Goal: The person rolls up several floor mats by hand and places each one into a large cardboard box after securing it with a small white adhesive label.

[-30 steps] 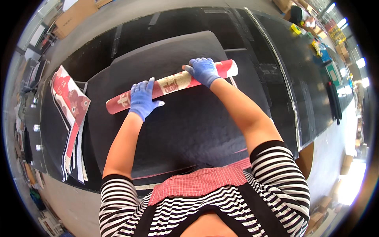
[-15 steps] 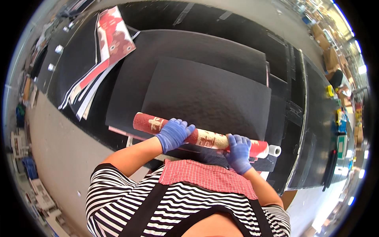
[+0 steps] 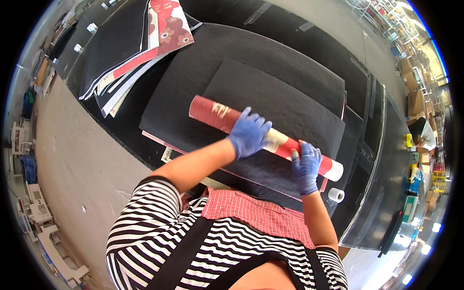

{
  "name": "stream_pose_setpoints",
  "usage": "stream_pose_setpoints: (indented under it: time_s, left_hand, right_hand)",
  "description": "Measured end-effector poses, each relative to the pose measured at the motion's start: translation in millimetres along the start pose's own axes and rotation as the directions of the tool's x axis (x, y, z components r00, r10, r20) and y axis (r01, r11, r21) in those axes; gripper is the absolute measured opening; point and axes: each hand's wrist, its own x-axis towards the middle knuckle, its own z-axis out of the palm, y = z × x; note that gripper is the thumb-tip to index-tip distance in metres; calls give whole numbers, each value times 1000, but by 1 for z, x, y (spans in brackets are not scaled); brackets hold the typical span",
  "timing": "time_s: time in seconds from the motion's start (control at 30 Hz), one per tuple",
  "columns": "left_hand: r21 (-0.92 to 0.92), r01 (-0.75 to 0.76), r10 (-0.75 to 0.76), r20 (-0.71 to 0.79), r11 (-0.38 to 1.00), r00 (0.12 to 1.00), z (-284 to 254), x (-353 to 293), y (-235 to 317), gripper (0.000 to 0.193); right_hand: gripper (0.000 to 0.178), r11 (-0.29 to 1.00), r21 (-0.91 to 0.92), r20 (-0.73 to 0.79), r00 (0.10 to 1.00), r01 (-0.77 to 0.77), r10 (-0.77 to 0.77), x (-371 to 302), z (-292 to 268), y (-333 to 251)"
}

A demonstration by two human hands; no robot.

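Observation:
A rolled-up mat (image 3: 210, 112), red and cream with pale printed patterns, lies slantwise above the stack of black-backed mats (image 3: 232, 116). Its left end is farther from me, and its right end shows a pale patch. My left hand (image 3: 250, 134), in a blue glove, lies across the middle of the roll with its fingers curved over the top. Near the right end, my blue-gloved right hand (image 3: 306, 168) holds the roll from the near side, thumb apart from the fingers. A white roll of tape (image 3: 336, 195) stands close to the right end.
Several loose mats with red floral faces (image 3: 169, 34) lie bent over at the far left. Dark table surface (image 3: 386, 174) continues on the right beyond a pale seam, with a long black bar (image 3: 390, 234) near its edge. Farther right are a yellow tape roll (image 3: 409, 140) and shelving.
The rolled mat has moved away from me, off the stack's near edge, and tilts more steeply. Both hands went with it, and a different part of its pattern faces up.

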Motion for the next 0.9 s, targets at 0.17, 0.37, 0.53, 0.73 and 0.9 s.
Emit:
stream_pose_setpoints:
  time_s: [0.17,0.37,0.53,0.73,0.9]
  left_hand:
    - [30,-152,155,-230,988,961,7,86,-32,37]
    - [90,-65,76,-126,994,989,-3,55,-16,94]
    - [69,-36,18,253,997,967,-33,112,-43,96]
    - [-4,-174,172,184,985,968,-32,89,-28,65]
    - [-76,-39,66,401,996,914,-20,-66,29,70]
  right_hand:
    - [47,977,-74,164,964,-200,210,84,27,23]
    - [50,947,170,149,957,-273,249,137,37,67]
    - [68,996,2,96,992,87,-86,120,8,31]
    - [58,997,-76,198,980,-14,29,91,-27,9]
    - [53,975,150,61,982,166,-177,-54,-43,-28]
